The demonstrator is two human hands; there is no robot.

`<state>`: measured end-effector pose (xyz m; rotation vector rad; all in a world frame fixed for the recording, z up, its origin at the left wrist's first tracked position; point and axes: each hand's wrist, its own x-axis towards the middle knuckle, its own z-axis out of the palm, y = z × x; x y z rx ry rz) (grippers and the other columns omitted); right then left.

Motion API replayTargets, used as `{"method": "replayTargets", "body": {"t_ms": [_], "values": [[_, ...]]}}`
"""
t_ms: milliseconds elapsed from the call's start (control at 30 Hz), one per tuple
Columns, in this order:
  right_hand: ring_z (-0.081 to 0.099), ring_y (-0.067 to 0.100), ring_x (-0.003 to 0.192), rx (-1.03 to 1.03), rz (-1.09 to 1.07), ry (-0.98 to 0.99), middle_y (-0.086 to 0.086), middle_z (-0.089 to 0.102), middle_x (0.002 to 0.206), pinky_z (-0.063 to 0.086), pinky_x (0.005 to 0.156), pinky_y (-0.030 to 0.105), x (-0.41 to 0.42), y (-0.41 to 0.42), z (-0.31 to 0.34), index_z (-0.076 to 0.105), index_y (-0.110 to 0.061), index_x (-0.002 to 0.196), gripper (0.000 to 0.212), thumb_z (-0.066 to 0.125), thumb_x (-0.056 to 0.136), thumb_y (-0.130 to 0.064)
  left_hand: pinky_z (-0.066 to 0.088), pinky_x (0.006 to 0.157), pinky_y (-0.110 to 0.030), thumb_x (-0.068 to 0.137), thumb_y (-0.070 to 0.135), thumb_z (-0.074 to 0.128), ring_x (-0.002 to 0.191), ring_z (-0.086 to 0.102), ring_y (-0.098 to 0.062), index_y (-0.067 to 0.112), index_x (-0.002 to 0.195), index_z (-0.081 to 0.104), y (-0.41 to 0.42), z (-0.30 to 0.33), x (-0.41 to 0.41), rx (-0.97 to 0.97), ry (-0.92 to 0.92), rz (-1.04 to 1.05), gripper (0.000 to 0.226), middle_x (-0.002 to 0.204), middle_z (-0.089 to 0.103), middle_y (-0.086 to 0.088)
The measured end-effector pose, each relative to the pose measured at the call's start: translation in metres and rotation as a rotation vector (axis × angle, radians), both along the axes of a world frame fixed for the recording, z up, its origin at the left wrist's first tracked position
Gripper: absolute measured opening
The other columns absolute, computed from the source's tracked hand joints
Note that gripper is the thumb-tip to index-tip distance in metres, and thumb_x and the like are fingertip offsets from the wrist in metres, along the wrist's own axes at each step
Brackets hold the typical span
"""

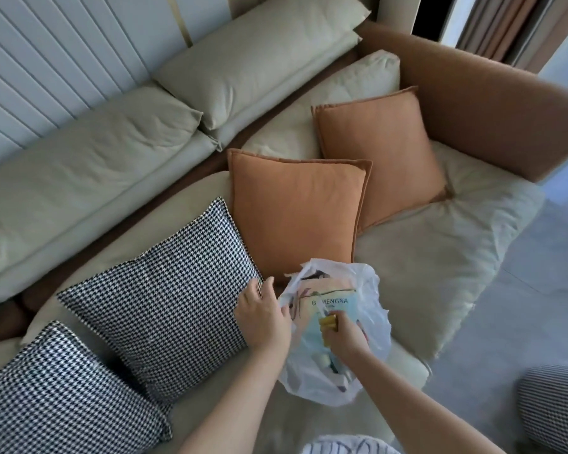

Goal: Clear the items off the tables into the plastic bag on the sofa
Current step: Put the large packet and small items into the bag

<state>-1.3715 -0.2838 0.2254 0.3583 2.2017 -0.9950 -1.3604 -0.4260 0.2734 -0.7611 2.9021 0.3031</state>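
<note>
A translucent white plastic bag [371, 290] lies on the beige sofa seat [440, 263], with a light blue printed packet [333, 306] and small pale items inside. My left hand [263, 314] pinches the bag's left rim and holds it apart. Inside the bag's mouth, my right hand [343, 335] grips a small yellow item [329, 322]. What lies deeper in the bag is mostly hidden by my right hand.
Two black-and-white houndstooth cushions [164, 319] lie left of the bag, and two orange cushions [295, 217] lean behind it. The orange sofa arm [492, 103] rises at the right. Grey floor [512, 339] lies right of the seat, with a striped cushion [558, 401] at the lower right.
</note>
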Motion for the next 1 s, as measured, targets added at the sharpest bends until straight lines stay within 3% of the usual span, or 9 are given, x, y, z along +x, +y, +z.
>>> {"method": "replayTargets", "body": {"t_ms": [67, 133, 233, 333, 500, 633, 733, 900, 1000], "values": [[0.057, 0.016, 0.081, 0.012, 0.042, 0.02, -0.002, 0.058, 0.094, 0.049, 0.071, 0.031, 0.0, 0.001, -0.001, 0.047, -0.023, 0.119, 0.027, 0.041, 0.092, -0.022, 0.044, 0.097, -0.039, 0.086, 0.042, 0.063, 0.127, 0.045, -0.023, 0.02, 0.145, 0.029, -0.006, -0.005, 0.005, 0.114, -0.163, 0.143, 0.071, 0.144, 0.041, -0.008], [0.049, 0.008, 0.074, 0.013, 0.047, 0.033, -0.006, 0.052, 0.09, 0.041, 0.06, 0.024, 0.0, 0.001, -0.003, 0.046, -0.022, 0.124, 0.032, 0.042, 0.093, -0.021, 0.051, 0.088, -0.038, 0.091, 0.033, 0.059, 0.113, 0.059, -0.023, 0.016, 0.139, 0.038, -0.011, -0.008, 0.01, 0.37, -0.215, 0.278, 0.055, 0.131, 0.055, -0.006], [0.058, 0.015, 0.081, -0.008, 0.024, -0.001, -0.003, 0.055, 0.092, 0.05, 0.072, 0.03, 0.0, -0.004, 0.0, 0.046, -0.015, 0.121, 0.031, 0.049, 0.09, -0.017, 0.054, 0.072, -0.033, 0.094, 0.026, 0.054, 0.083, 0.063, -0.019, 0.015, 0.101, 0.063, -0.022, -0.006, 0.019, 0.489, -0.157, 0.283, 0.016, 0.099, 0.068, -0.001], [0.059, 0.021, 0.08, -0.019, 0.011, -0.078, 0.007, 0.06, 0.098, 0.055, 0.077, 0.038, -0.004, -0.016, 0.007, 0.045, -0.013, 0.11, 0.021, 0.047, 0.09, -0.013, 0.038, 0.054, -0.023, 0.09, 0.019, 0.055, 0.065, 0.053, -0.012, 0.017, 0.076, 0.063, -0.037, 0.008, 0.02, 0.485, -0.109, 0.265, 0.017, 0.078, 0.06, 0.004], [0.063, 0.02, 0.081, -0.139, 0.042, -0.073, 0.003, 0.059, 0.103, 0.057, 0.069, 0.032, -0.004, -0.041, 0.014, 0.044, -0.015, 0.133, 0.044, 0.053, 0.09, -0.01, 0.05, 0.063, -0.028, 0.088, 0.012, 0.058, 0.07, 0.06, -0.017, 0.02, 0.07, 0.06, -0.045, 0.023, 0.019, 0.636, -0.052, 0.392, 0.02, 0.075, 0.061, 0.002], [0.057, 0.022, 0.1, -0.154, 0.003, -0.013, 0.006, 0.052, 0.127, 0.052, 0.091, 0.038, 0.003, -0.041, 0.019, 0.04, -0.018, 0.139, 0.055, 0.047, 0.088, 0.0, 0.054, 0.077, -0.035, 0.089, 0.011, 0.056, 0.091, 0.066, -0.026, 0.014, 0.099, 0.063, -0.036, 0.029, 0.018, 0.701, -0.026, 0.399, 0.013, 0.099, 0.066, -0.005], [0.054, 0.025, 0.111, -0.122, -0.042, 0.001, 0.006, 0.048, 0.136, 0.048, 0.098, 0.04, 0.013, -0.03, 0.023, 0.043, -0.016, 0.137, 0.049, 0.045, 0.09, -0.001, 0.054, 0.076, -0.036, 0.091, 0.009, 0.05, 0.092, 0.065, -0.028, 0.018, 0.095, 0.057, -0.036, 0.034, 0.019, 0.733, -0.048, 0.357, 0.012, 0.101, 0.065, -0.008], [0.054, 0.027, 0.111, -0.024, -0.13, 0.024, 0.01, 0.055, 0.127, 0.048, 0.093, 0.034, 0.037, -0.009, 0.043, 0.051, -0.012, 0.131, 0.044, 0.054, 0.088, -0.009, 0.052, 0.053, -0.027, 0.089, 0.001, 0.046, 0.06, 0.059, -0.015, 0.008, 0.118, 0.058, -0.032, 0.048, 0.024, 0.794, -0.082, 0.245, 0.032, 0.074, 0.062, -0.005], [0.058, 0.03, 0.107, -0.041, -0.237, 0.044, 0.015, 0.057, 0.124, 0.051, 0.091, 0.037, 0.053, 0.002, 0.055, 0.056, -0.006, 0.125, 0.039, 0.053, 0.086, -0.005, 0.056, 0.079, -0.036, 0.088, 0.004, 0.05, 0.086, 0.065, -0.023, 0.008, 0.121, 0.059, -0.027, 0.058, 0.03, 0.716, -0.108, 0.121, 0.034, 0.099, 0.067, -0.008]]}}
